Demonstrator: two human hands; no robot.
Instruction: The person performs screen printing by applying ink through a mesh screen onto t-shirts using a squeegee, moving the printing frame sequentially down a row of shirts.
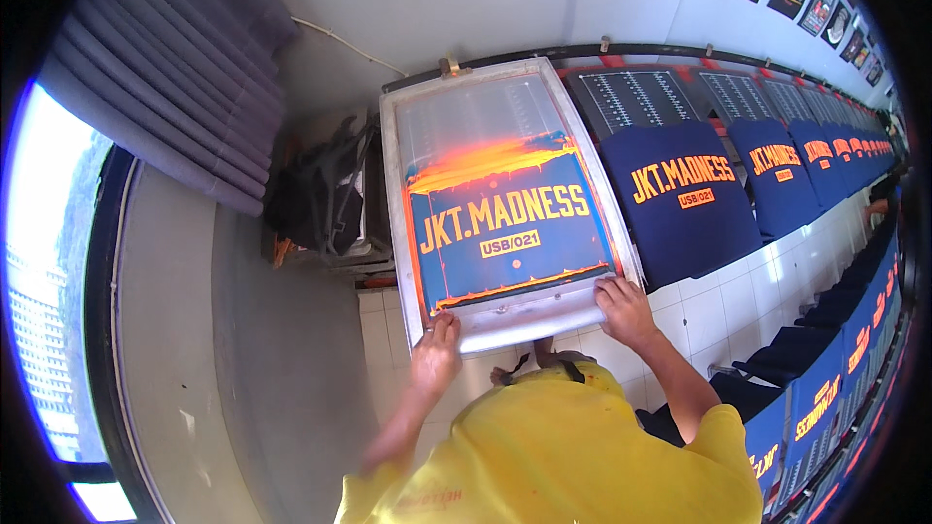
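The left grip (437, 349) and the right grip (625, 311) both pinch the near edge of the screen frame (524, 324), which stretches forward away from them.

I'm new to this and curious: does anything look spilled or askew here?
The orange ink looks messy: an uneven band crosses the framed screen above the lettering, with ragged streaks near the edges. Nothing looks clearly broken.

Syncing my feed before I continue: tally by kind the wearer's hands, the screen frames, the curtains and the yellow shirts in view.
Wearer's hands: 2, left hand and right hand
Screen frame: 1
Grey curtain: 1
Yellow shirt: 1
Total: 5
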